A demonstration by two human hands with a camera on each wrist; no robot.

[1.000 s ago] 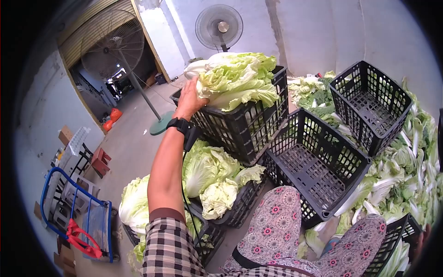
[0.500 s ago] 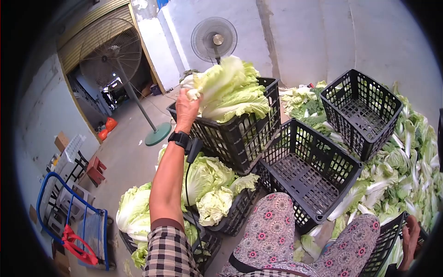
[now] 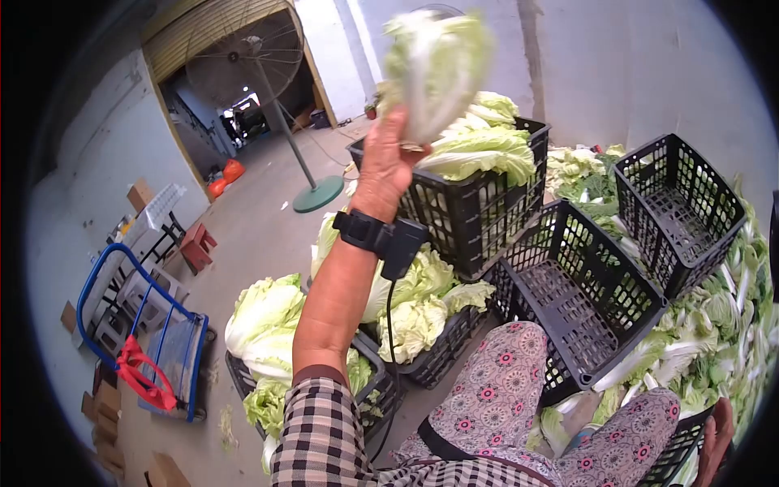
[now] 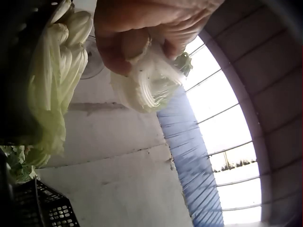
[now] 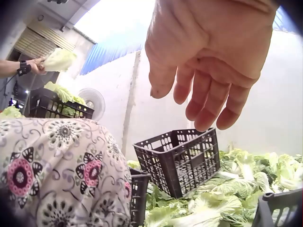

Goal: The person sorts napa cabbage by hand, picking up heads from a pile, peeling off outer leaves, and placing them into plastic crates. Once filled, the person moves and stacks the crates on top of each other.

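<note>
A napa cabbage point(image 3: 442, 73) is held up by its stem end in my left hand point(image 3: 385, 166), above the tall black crate point(image 3: 471, 219) heaped with more cabbages point(image 3: 491, 154). In the left wrist view, the thumb and fingers curl round the white base of this cabbage point(image 4: 147, 87). My right hand point(image 5: 208, 61) hangs with loosely bent fingers and nothing in them. From the head view, the right hand shows at the lower right edge, beside my knee and over a low crate point(image 3: 677, 463).
Two crates with bare bottoms, a nearer one point(image 3: 568, 312) and a farther one point(image 3: 673, 207), stand to the right. Loose cabbage leaves point(image 3: 714, 316) pile around them. More cabbages point(image 3: 264, 325) fill low crates at left. A blue cart point(image 3: 174, 357) and a fan stand point(image 3: 318, 195) stand farther left.
My left hand first rested at the cabbage heap on the tall crate, then took one cabbage by its base and raised it. My right hand has come further into view at the lower right.
</note>
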